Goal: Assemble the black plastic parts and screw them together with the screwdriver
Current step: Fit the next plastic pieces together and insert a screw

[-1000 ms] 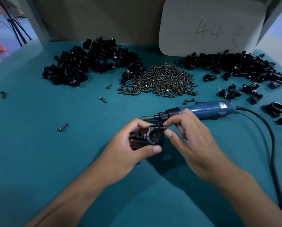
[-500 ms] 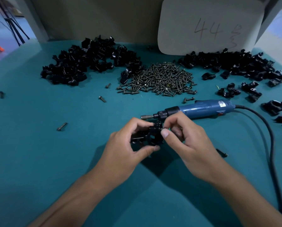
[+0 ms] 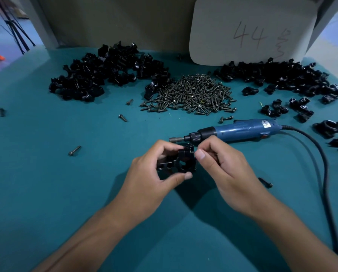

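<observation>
1. L hand [image 3: 154, 173] grips black plastic assy [image 3: 177, 160] btwn thumb & curled fingers; R hand [image 3: 225, 169] pinches at its top-right edge — what it pinches too small to tell.
2. Screwdriver [image 3: 236, 130] lies on table [image 3: 46, 183] just behind the hands; screw pile [image 3: 191, 95] farther back.

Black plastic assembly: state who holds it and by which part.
The left hand grips the black plastic assembly round its left end and underside. The right hand pinches at its upper right corner; what it pinches cannot be told.

Both hands [image 3: 185, 173] — on black assembly [image 3: 176, 160]
</observation>
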A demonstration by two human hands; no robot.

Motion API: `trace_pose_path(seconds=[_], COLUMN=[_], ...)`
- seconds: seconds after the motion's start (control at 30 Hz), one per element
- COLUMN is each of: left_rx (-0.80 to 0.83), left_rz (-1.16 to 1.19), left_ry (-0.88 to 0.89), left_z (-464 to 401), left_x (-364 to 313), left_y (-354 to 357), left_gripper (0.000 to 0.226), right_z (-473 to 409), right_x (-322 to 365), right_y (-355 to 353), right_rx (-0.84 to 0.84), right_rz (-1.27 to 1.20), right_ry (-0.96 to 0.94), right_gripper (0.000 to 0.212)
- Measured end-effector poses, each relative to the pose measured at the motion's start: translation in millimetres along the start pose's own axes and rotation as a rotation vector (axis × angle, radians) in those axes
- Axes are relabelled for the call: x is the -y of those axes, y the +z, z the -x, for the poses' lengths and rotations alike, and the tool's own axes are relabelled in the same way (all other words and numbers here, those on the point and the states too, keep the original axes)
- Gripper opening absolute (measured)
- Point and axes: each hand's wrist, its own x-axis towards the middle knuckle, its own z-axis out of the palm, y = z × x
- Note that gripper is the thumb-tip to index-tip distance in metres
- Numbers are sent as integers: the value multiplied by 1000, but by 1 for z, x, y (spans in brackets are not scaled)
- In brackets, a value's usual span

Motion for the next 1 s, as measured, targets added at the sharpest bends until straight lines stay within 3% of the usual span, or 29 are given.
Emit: trace_pose_path(seconds=[0.1,0.23,0.37,0.5,0.67,0.8,0.93,1.0], left_rx=[-2,26,48,54,61,36,39,16], left_rz=[21,-31,-29,5,-4,7,35,68], left_ry=[-10,42,68,77,75,67,63,50], left_z=[-1,0,1,1,1,0,1,-1], left_x=[1,1,0,0,1,3,3,2], left_y=[-1,0,2,2,3,3,3,3], left_gripper=[40,38,39,37,37,39,39,39], right_z=[0,0,2,3,3,2,2,2], right_x=[-3,-3,-1,1,1,2,3,1], right_y=[-3,-2,0,-3,-2,-3,0,-2], right_rx=[-8,-2,-26,0,-22,-4,-46,-25], right_rz=[36,163,170,153,147,94,81,6], right_ry=[-11,-93,-42,-24,17,-2,28,75], right_gripper=[11,30,44,29,49,41,50,40])
